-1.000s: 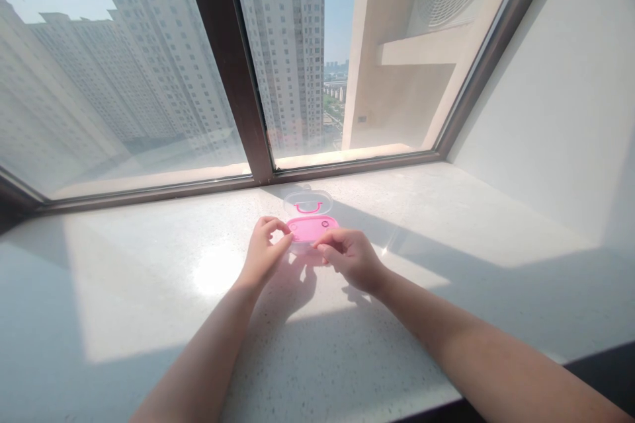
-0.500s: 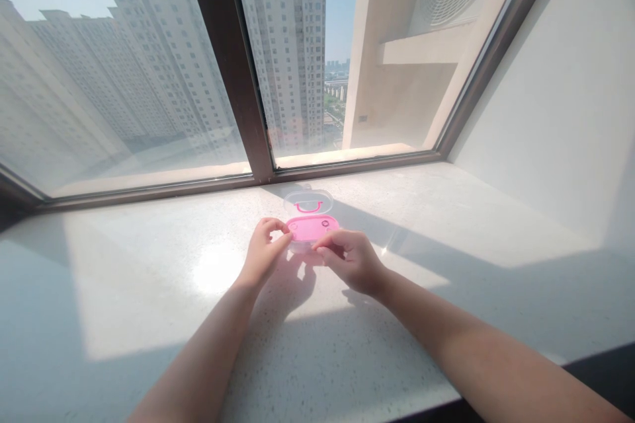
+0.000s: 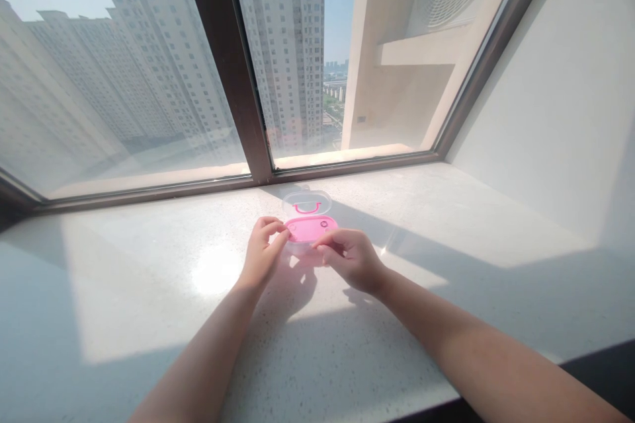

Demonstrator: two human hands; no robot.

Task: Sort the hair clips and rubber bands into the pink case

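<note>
A small clear plastic box rests on the pale stone sill, with its lid tipped open toward the window. The lid carries a pink handle. A flat pink tray fills the top of the box, and a small dark ring-shaped thing shows at its right end. My left hand pinches the box's left edge with thumb and curled fingers. At the front right corner, the closed fingers of my right hand grip the box and cover that corner; its fingertips are partly hidden.
The speckled sill stretches to both sides, with bright sun patches and shadows. Behind the box stands a window with a dark frame. A white wall closes the right side. The sill's front edge runs at lower right.
Both hands keep their places at the box, with at most a tiny shift of the fingers. The whole view has drifted slightly; the open lid and pink tray look the same.
</note>
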